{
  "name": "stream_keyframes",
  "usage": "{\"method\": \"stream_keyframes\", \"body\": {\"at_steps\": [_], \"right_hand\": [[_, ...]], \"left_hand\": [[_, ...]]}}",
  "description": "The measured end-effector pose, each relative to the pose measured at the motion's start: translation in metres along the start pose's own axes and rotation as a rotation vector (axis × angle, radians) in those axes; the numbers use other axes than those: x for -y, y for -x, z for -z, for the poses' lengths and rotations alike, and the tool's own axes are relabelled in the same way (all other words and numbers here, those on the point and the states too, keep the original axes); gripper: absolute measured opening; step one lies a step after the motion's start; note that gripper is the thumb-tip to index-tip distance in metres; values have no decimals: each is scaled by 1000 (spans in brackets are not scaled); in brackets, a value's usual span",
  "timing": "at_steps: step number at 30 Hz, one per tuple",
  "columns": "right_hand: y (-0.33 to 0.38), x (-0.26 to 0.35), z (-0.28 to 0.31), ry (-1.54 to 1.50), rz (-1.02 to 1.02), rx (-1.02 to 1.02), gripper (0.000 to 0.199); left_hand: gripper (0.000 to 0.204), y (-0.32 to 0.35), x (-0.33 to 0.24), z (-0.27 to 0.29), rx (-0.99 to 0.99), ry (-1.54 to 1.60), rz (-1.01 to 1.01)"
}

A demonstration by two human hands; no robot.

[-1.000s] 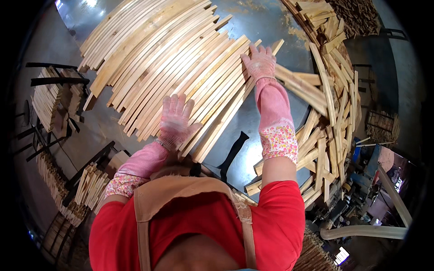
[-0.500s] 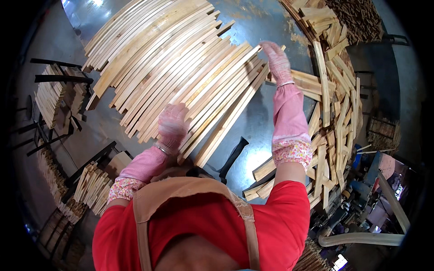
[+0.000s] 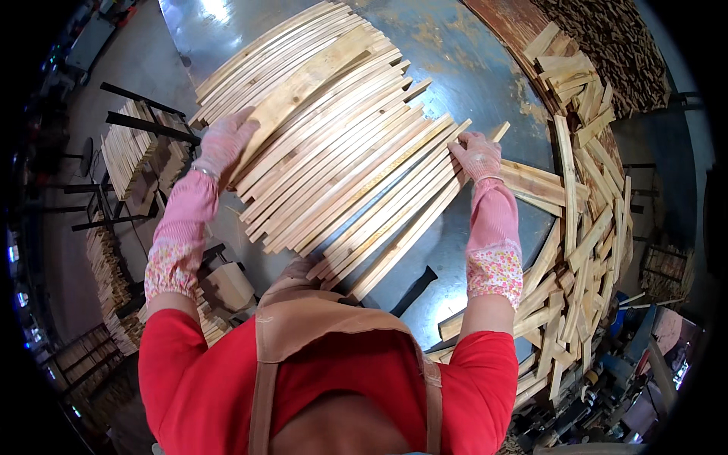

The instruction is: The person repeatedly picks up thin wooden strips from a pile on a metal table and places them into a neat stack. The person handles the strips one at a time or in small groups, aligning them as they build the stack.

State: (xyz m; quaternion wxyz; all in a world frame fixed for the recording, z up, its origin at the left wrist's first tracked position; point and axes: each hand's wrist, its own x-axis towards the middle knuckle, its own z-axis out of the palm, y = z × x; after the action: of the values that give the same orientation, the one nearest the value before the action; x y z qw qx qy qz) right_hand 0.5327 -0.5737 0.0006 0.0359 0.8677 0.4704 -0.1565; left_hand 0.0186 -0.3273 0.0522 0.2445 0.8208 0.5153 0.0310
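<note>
A gloved left hand (image 3: pixel 225 142) grasps a wide board (image 3: pixel 305 86) by its near end, among pale strips (image 3: pixel 341 163) on a metal table (image 3: pixel 455 72); the right hand (image 3: pixel 479 158) curls at strip ends, fingertips partly hidden, grip impossible to tell.

From my distant seat, I see the strips (image 3: pixel 334 163) lying side by side on the worktop (image 3: pixel 478 68). The wide board (image 3: pixel 307 85) lies over them, its near end at the left hand (image 3: pixel 226 142). The right hand (image 3: pixel 479 158) is at their right side. Further right lies the heap of pieces (image 3: pixel 584 250); leftward, beyond the worktop, stands a rack (image 3: pixel 154 129).
</note>
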Motion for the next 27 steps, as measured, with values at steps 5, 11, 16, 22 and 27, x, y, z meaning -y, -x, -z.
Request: {"method": "stream_keyframes", "body": {"at_steps": [5, 11, 16, 22, 27], "right_hand": [[28, 48, 24, 56, 276, -16, 50], [111, 122, -32, -1919, -215, -260, 68], [108, 166, -25, -1378, -253, -133, 93], [80, 168, 81, -1214, 467, -82, 33], [86, 185, 105, -936, 545, 207, 57]], "left_hand": [[65, -45, 99, -29, -51, -476, -130], [53, -28, 0, -41, -309, -232, -708], [53, -26, -126, -63, -203, -90, -1682], [62, -58, -211, 17, -600, -234, -1807], [70, -56, -188, 59, -302, -405, -1582]]}}
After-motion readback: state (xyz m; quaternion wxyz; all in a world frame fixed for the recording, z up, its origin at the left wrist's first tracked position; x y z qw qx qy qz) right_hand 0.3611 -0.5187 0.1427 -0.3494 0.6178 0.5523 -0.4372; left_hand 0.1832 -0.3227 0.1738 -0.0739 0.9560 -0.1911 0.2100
